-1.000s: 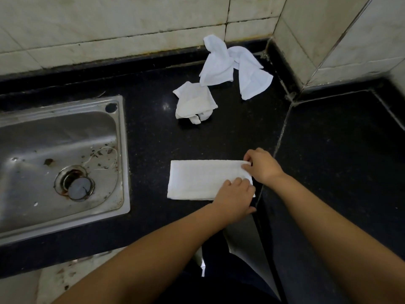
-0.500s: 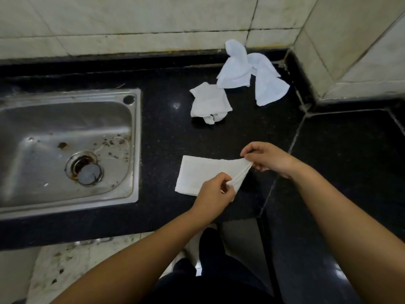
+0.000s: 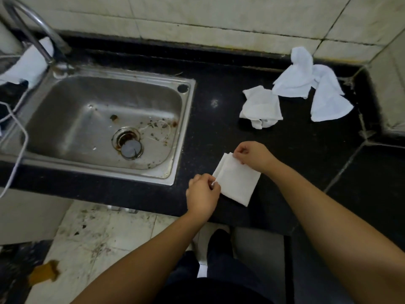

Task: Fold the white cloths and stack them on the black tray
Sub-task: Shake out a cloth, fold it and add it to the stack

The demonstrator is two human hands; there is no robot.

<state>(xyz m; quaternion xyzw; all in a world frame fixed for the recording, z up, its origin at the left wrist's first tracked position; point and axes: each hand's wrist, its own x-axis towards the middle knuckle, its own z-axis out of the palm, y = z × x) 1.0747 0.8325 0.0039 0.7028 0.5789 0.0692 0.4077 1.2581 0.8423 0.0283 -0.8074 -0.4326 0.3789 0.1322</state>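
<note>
A folded white cloth (image 3: 237,184) lies as a small square on the black counter (image 3: 219,137), just right of the sink. My left hand (image 3: 202,194) pinches its near left corner. My right hand (image 3: 252,155) pinches its far corner. Farther back, a crumpled white cloth (image 3: 260,106) lies on the counter, and two more loose white cloths (image 3: 306,82) are bunched against the tiled wall in the corner. No black tray is in view.
A steel sink (image 3: 105,123) with a dirty drain fills the left of the counter, with a curved tap (image 3: 32,27) behind it. A white cable (image 3: 18,150) hangs over the left edge. The counter turns a corner at the right. Stained floor tiles lie below.
Both hands lifted the right end of the long cloth and carried it over to the left, so the strip is now a small square. The view has swung left, showing the tap.
</note>
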